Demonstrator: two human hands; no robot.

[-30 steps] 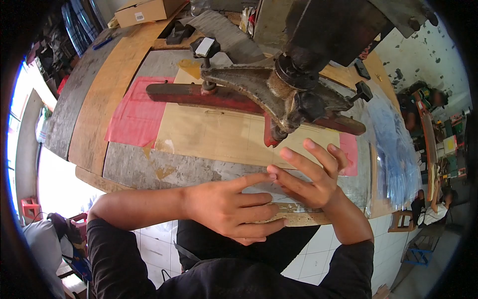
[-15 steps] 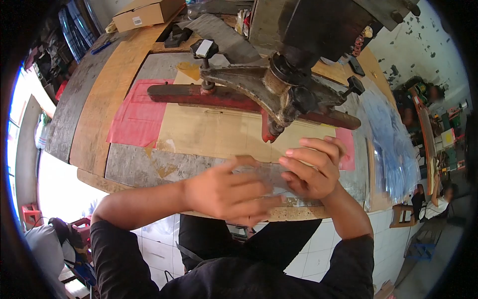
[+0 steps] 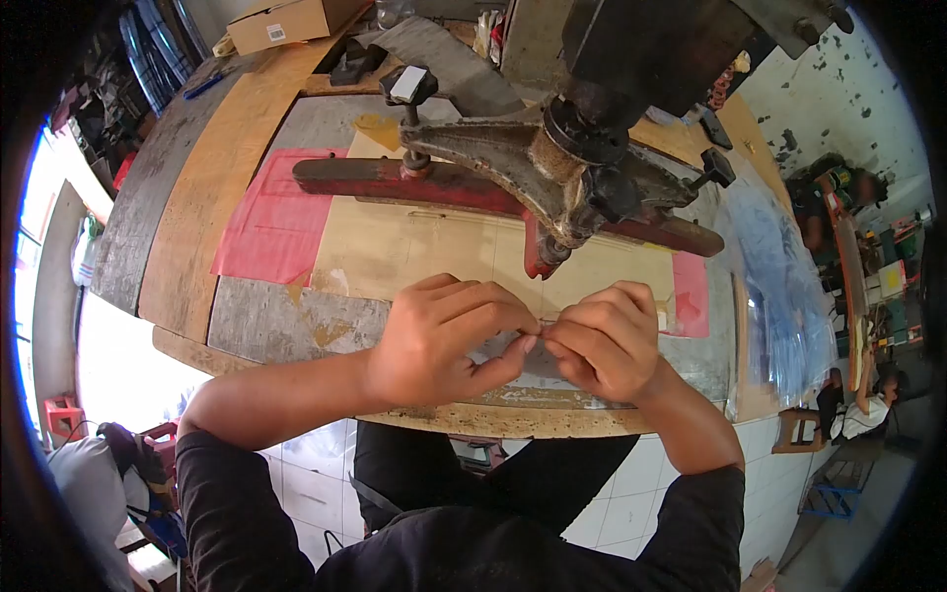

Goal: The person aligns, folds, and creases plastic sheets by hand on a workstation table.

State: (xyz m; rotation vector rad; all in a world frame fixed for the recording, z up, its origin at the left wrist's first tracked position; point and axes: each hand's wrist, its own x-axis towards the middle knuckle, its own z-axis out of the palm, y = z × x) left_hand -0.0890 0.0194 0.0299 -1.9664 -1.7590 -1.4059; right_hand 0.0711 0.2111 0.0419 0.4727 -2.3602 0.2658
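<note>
Near the bench's front edge, my left hand (image 3: 449,335) and my right hand (image 3: 607,340) meet fingertip to fingertip, each closed in a pinch. Whatever lies between the fingertips is too small to make out. Just beyond them, a beige sheet (image 3: 424,261) lies flat, with a red sheet (image 3: 276,222) at its left and a smaller red piece (image 3: 691,296) at its right. Over these sits a machine head (image 3: 572,168) with a long red and dark bar (image 3: 454,192).
Clear plastic sheets (image 3: 779,286) are piled on the right. A cardboard box (image 3: 281,25) and a blue pen (image 3: 203,86) lie at the back left, and a phone (image 3: 716,128) at the back right. Two people (image 3: 858,409) are at the far right.
My left hand has risen from beside the right hand and closed into a pinch at its fingertips. The fingers of my right hand, spread earlier, have curled in.
</note>
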